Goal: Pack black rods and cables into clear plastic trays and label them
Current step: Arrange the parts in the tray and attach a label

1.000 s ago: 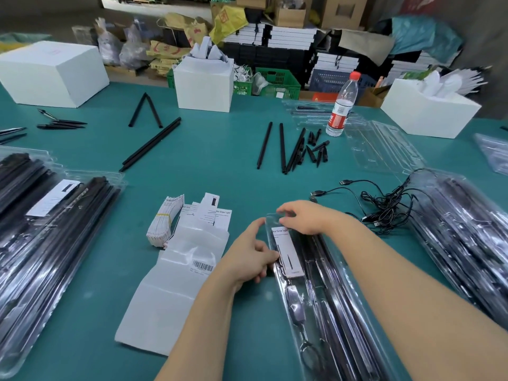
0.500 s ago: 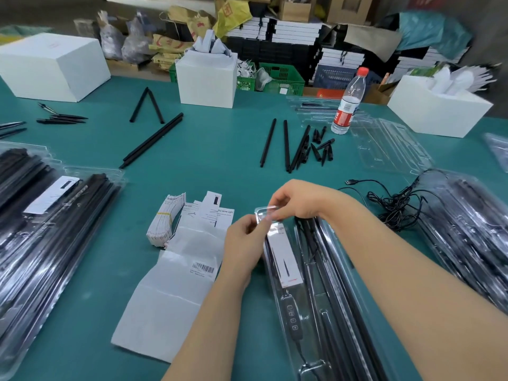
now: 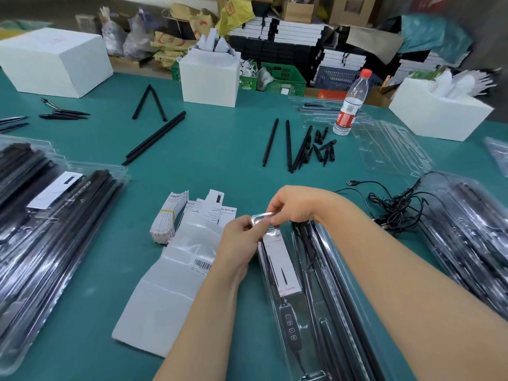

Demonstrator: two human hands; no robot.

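On the green table the clear tray lies with its long axis running from the person's body away toward the far side, black rods and a cable inside, a white label on top. Its far end sits right at both hands. The left hand and right hand each pinch that end's rim between curled fingertips, equally near, probably pressing it closed.
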